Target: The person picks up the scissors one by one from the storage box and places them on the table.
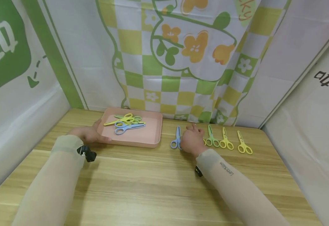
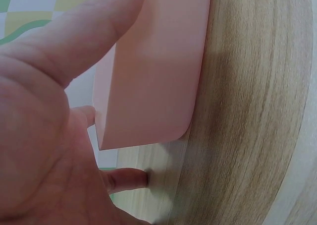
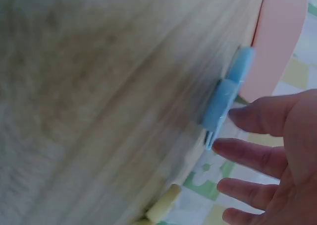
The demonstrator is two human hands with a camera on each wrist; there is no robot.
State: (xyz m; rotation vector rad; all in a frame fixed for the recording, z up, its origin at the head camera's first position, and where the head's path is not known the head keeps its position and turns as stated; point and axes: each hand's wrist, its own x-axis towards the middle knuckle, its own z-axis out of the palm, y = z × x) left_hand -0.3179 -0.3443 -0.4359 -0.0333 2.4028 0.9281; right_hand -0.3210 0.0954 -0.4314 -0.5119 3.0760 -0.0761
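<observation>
Fingers point(image 3: 252, 156) parted from thumb, the right hand point(image 1: 192, 139), nearer than the left hand point(image 1: 89, 134), has blue scissors point(image 1: 178, 137) at nine o'clock, lying six to twelve. I cannot tell contact; it hides most of one yellow pair point(image 1: 205, 142). Left fingers, spread, touch the pink tray point(image 1: 136, 143) at eight o'clock.

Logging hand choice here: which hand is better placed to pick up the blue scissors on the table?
Probably the right hand: it is right beside the blue scissors, while the left hand is at the left end of the pink tray.
</observation>
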